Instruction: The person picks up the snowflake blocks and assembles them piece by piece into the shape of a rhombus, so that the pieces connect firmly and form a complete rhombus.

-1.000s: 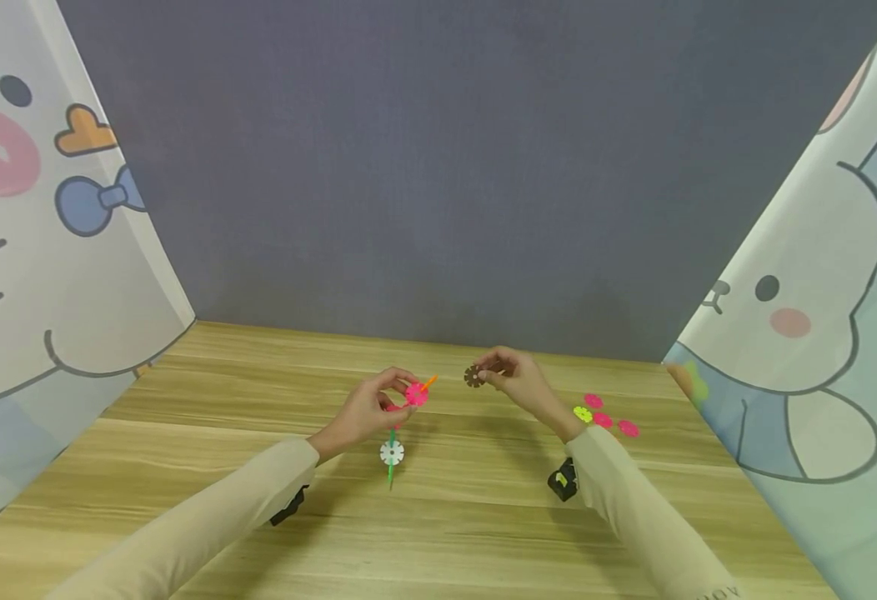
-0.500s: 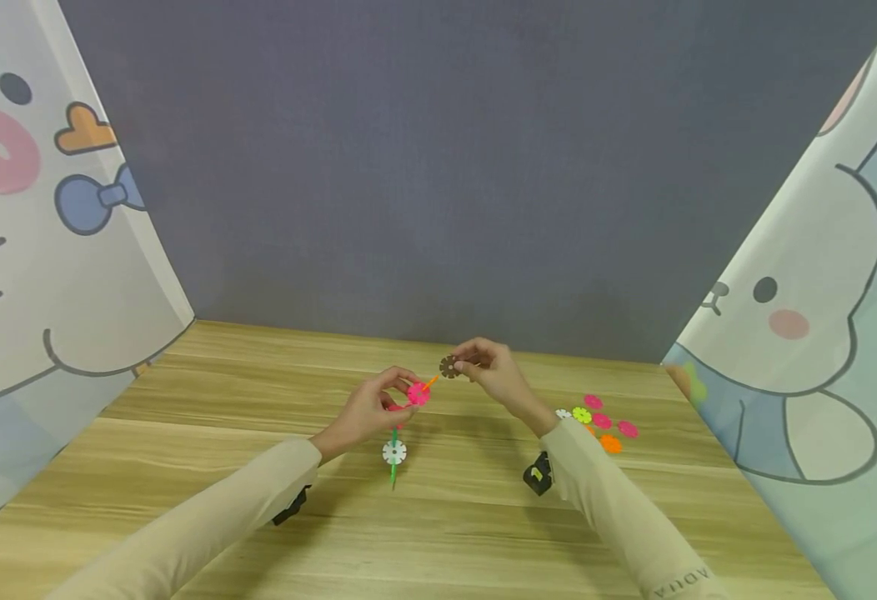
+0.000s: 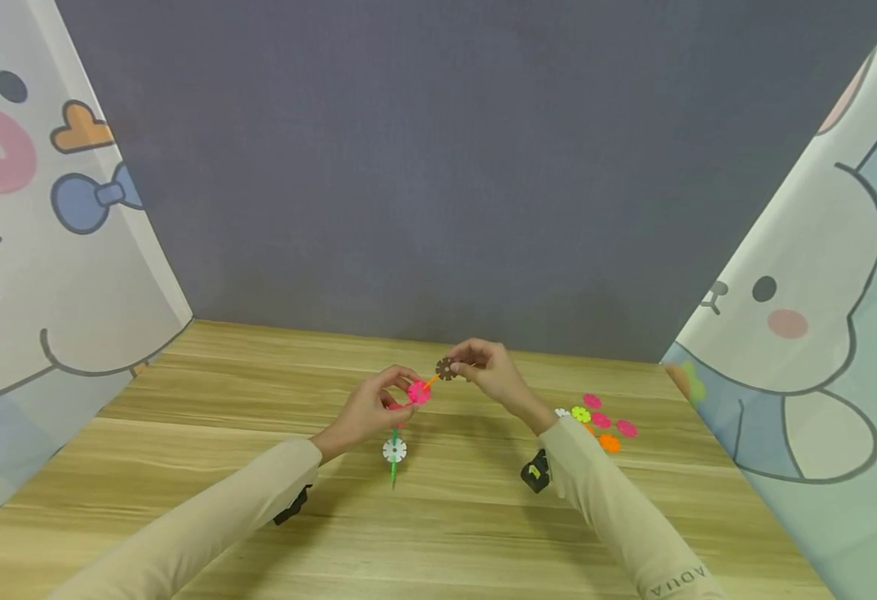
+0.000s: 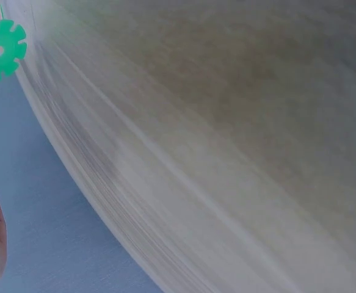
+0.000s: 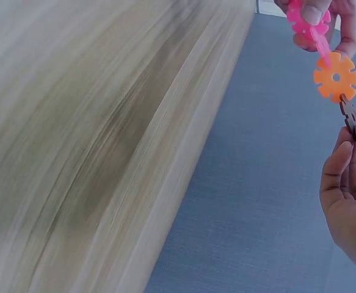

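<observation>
My left hand (image 3: 367, 417) pinches a pink notched disc (image 3: 419, 392), part of a chain of interlocking discs. Below that hand hang another pink disc, green ones seen edge-on and a white disc (image 3: 394, 451). On the chain's other side, an orange disc (image 5: 336, 77) sticks out toward my right hand (image 3: 494, 379). Between thumb and fingers, the right hand holds a brown disc (image 5: 349, 115) whose edge meets the orange disc's rim; how deep the slots engage is unclear. A green disc (image 4: 3, 52) shows at the left wrist view's edge.
Several loose discs lie on the wooden table (image 3: 438, 533) at right: pink (image 3: 627, 428), yellow (image 3: 581, 414), orange (image 3: 609, 443) and a white one partly behind the right sleeve. A grey panel (image 3: 408, 167) stands behind the table, with cartoon-printed cloths at both sides.
My right hand has moved left with the brown disc, from apart to meeting the orange disc. The left hand has hardly moved, still pinching the pink disc.
</observation>
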Demonstrator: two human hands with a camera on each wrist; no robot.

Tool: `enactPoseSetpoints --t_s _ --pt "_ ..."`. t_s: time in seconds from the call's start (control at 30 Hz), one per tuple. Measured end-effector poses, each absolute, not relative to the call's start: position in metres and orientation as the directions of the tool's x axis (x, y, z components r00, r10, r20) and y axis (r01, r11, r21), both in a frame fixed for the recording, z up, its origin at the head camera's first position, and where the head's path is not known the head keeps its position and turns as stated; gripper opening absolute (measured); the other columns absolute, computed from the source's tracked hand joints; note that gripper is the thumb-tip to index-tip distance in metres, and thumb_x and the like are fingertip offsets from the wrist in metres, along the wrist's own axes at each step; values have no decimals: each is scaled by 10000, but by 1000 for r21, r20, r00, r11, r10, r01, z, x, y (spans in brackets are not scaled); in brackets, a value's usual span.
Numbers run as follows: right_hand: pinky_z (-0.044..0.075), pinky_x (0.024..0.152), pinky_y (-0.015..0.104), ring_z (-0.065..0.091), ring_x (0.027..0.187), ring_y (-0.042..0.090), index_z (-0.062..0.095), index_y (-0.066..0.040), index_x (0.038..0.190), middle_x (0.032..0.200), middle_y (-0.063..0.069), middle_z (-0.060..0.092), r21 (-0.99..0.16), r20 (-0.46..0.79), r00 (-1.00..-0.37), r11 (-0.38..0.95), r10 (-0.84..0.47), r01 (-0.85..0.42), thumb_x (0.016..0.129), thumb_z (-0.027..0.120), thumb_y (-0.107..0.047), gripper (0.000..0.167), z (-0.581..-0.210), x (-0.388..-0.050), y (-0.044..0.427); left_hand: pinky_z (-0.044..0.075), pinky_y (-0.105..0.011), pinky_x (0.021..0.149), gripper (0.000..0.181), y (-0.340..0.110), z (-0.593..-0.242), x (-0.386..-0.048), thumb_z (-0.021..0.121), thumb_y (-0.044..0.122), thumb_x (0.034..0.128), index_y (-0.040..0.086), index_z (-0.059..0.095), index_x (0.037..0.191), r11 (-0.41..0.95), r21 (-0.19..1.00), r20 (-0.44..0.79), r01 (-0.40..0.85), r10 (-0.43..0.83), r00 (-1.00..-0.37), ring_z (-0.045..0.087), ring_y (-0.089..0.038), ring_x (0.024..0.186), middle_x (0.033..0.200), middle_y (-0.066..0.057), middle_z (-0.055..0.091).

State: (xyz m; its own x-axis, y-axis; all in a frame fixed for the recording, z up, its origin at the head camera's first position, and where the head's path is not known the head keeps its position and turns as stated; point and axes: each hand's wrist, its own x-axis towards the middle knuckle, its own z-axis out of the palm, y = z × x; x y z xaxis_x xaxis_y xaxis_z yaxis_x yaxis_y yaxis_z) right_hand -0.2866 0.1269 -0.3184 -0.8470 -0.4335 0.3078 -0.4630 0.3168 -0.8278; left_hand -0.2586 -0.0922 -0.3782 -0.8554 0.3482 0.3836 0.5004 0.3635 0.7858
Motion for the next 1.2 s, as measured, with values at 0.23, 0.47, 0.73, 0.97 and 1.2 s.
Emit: enactPoseSetpoints --t_s 0.23,0.47,0.73,0.97,1.2 --pt "525 695 347 643 814 274 634 51 1003 982 223 654 -826 314 -838 307 -447 -473 869 584 -5 153 -331 -299 129 461 -233 458 355 -91 -383 -263 691 87 787 158 586 1119 379 773 402 509 329 -854 546 -130 506 961 -94 632" --pt "541 700 316 654 763 156 666 16 951 949 175 678 -825 332 -851 313 -407 -471 853 608 -11 117 -331 -297 125 469 -224 461 345 -91 -385 -263 697 79 786 125 607 1116 382 740 454 554 324 -830 550 -80 511 960 -97 656" --pt "507 618 228 651 722 220 680 28 931 888 181 687 -831 369 -873 307 -318 -463 829 642 -18 118 -335 -296 120 477 -224 459 357 -90 -387 -261 699 75 788 145 618 1128 375 729 492 573 296 -819 569 -62 515 957 -78 672" --pt "496 592 190 646 685 191 671 53 928 883 207 682 -800 394 -842 313 -367 -511 835 626 3 115 -333 -296 119 477 -216 458 362 -88 -389 -260 693 94 801 138 608 1151 391 730 478 560 294 -828 566 -35 518 985 -84 669" --pt "473 578 166 654 711 261 648 110 941 898 260 662 -795 409 -842 315 -353 -518 838 605 38 133 -319 -283 117 472 -242 460 354 -87 -388 -260 655 182 849 154 572 1192 392 758 440 521 282 -853 565 -75 561 1021 -64 649"
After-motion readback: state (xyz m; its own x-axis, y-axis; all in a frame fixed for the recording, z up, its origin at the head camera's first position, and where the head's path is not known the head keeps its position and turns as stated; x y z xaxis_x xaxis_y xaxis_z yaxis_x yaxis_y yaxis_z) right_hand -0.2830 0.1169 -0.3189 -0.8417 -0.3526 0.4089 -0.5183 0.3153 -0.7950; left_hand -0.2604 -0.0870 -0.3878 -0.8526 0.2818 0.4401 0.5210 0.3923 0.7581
